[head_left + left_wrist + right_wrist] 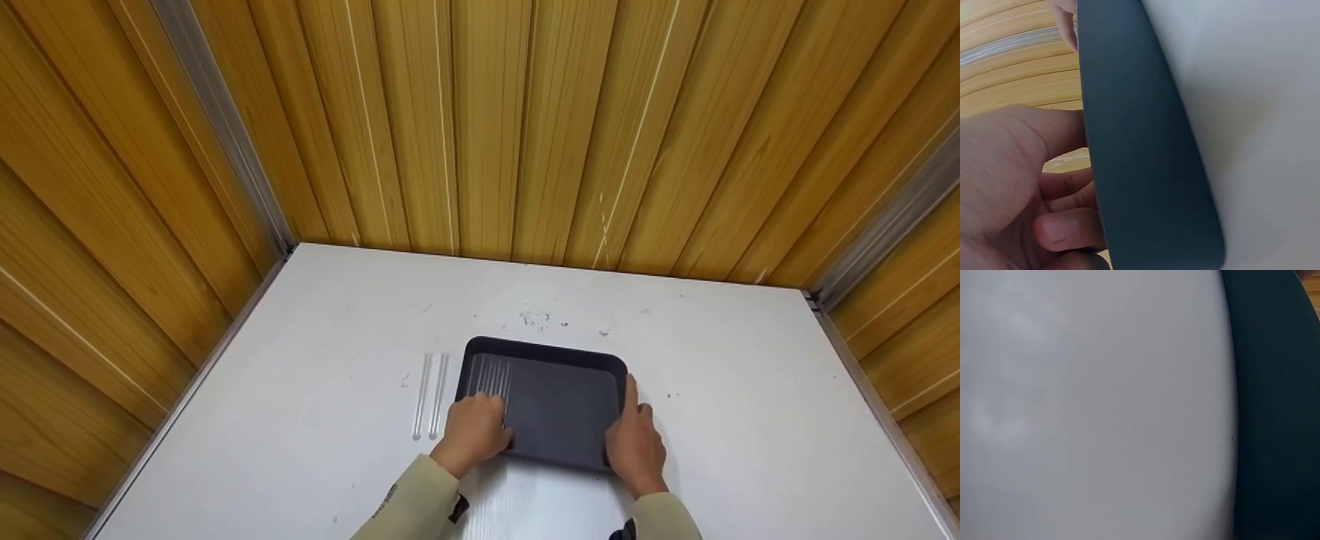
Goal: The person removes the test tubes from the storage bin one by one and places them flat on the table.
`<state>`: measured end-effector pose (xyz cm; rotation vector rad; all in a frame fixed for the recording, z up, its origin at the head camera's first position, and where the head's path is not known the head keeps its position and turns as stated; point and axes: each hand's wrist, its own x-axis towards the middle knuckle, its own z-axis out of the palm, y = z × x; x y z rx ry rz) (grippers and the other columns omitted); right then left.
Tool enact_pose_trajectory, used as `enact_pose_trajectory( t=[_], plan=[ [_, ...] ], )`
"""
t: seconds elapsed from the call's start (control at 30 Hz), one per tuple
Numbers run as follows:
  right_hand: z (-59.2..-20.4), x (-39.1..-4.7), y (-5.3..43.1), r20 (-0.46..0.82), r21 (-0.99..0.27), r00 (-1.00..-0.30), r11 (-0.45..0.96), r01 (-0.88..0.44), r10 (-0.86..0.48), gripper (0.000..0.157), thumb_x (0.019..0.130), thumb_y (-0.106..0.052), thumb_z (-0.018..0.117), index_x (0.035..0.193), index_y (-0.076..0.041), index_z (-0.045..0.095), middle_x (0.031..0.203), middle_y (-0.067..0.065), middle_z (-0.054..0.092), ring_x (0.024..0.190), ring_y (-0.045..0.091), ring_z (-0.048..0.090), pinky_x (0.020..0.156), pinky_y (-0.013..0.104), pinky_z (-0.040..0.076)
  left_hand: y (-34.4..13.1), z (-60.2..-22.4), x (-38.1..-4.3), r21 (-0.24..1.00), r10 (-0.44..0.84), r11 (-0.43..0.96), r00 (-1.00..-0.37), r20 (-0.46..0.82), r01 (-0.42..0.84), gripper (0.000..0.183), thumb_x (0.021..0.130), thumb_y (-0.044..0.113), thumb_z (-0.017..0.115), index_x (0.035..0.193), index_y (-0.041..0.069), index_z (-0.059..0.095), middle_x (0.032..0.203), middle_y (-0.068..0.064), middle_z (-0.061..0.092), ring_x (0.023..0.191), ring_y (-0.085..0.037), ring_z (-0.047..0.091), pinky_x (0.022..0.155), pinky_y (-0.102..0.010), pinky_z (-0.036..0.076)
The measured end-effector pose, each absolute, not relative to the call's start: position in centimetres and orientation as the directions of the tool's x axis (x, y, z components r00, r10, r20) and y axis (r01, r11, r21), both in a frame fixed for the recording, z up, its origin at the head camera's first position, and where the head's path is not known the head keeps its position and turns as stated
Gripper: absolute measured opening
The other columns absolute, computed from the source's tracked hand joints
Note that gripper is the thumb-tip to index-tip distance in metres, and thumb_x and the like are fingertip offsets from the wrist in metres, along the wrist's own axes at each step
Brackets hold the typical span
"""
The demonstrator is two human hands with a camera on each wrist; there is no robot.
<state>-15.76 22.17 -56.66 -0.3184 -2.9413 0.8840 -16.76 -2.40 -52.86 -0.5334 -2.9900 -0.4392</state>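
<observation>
A dark rectangular tray [559, 405] is on the white table, with several clear tubes [491, 373] side by side along its left end. My left hand [472, 431] is over the tray's front left, fingers curled, covering the tubes' near ends. Its thumb passes behind the tray's front wall [1140, 146] in the left wrist view; whether its fingers hold a tube is hidden. My right hand [636, 442] grips the tray's right side, index finger extended along the rim. The right wrist view shows the tray's outer wall [1278, 410], but the gripping fingers are out of sight there.
Two more clear tubes [430, 397] lie roughly parallel on the white table [300, 405], left of the tray. Yellow wood-patterned panels [487, 135] rise behind the table and at both sides, with metal posts at the corners. Dark scuffs mark the tabletop beyond the tray.
</observation>
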Motion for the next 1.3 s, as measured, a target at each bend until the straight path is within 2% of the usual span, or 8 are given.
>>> enact_pose_trajectory(
  t=[0.1, 0.43, 0.77, 1.03, 1.3],
  plan=[
    [-56.73, -15.8, 22.23, -0.006, -0.549, -0.978, 0.817, 0.178, 0.209, 0.068, 0.096, -0.004, 0.037, 0.155, -0.013, 0.005, 0.117, 0.03, 0.046, 0.061, 0.023, 0.051, 0.049, 0.033, 0.034, -2.29, -52.84, -16.73, 0.27, 0.327, 0.899, -0.939, 0.106, 0.344, 0.034, 0.078, 0.026, 0.079, 0.061, 0.014, 0.052, 0.052, 0.005, 0.045, 0.048, -0.008, 0.032, 0.042, -0.028, 0.029],
    [-56.82, -15.89, 22.27, 0.01, -0.547, -0.977, 0.819, 0.175, 0.215, 0.069, 0.094, -0.003, 0.039, 0.155, -0.012, 0.007, 0.115, 0.03, 0.047, 0.058, 0.023, 0.05, 0.048, 0.033, 0.034, -2.14, -52.9, -16.82, 0.244, 0.322, 0.909, -0.941, 0.106, 0.339, 0.029, 0.078, 0.028, 0.079, 0.066, 0.013, 0.057, 0.058, 0.002, 0.055, 0.049, -0.008, 0.039, 0.042, -0.029, 0.034],
    [-56.76, -15.78, 22.19, 0.012, -0.549, -0.978, 0.818, 0.169, 0.21, 0.066, 0.095, -0.003, 0.037, 0.154, -0.012, 0.008, 0.111, 0.028, 0.047, 0.06, 0.024, 0.051, 0.049, 0.034, 0.035, -2.15, -53.18, -17.0, 0.157, 0.297, 0.928, -0.926, 0.234, 0.337, 0.035, 0.072, 0.024, 0.08, 0.055, 0.016, 0.051, 0.05, 0.001, 0.053, 0.042, -0.012, 0.045, 0.036, -0.031, 0.033],
    [-56.84, -15.77, 22.3, 0.01, -0.546, -0.975, 0.818, 0.181, 0.222, 0.068, 0.096, -0.003, 0.037, 0.155, -0.014, 0.006, 0.111, 0.028, 0.048, 0.064, 0.025, 0.053, 0.049, 0.034, 0.036, -1.7, -53.4, -17.33, 0.16, 0.301, 0.93, -0.935, 0.189, 0.332, 0.036, 0.075, 0.021, 0.077, 0.055, 0.017, 0.046, 0.051, 0.003, 0.051, 0.045, -0.009, 0.031, 0.037, -0.029, 0.028],
    [-56.84, -15.69, 22.11, 0.022, -0.55, -0.976, 0.818, 0.167, 0.215, 0.068, 0.095, -0.004, 0.038, 0.155, -0.013, 0.008, 0.11, 0.027, 0.048, 0.061, 0.024, 0.05, 0.049, 0.033, 0.034, -1.52, -53.76, -17.24, 0.137, 0.309, 0.936, -0.943, 0.125, 0.325, 0.025, 0.077, 0.023, 0.075, 0.065, 0.013, 0.055, 0.057, -0.001, 0.054, 0.047, -0.01, 0.034, 0.039, -0.03, 0.031]
  ],
)
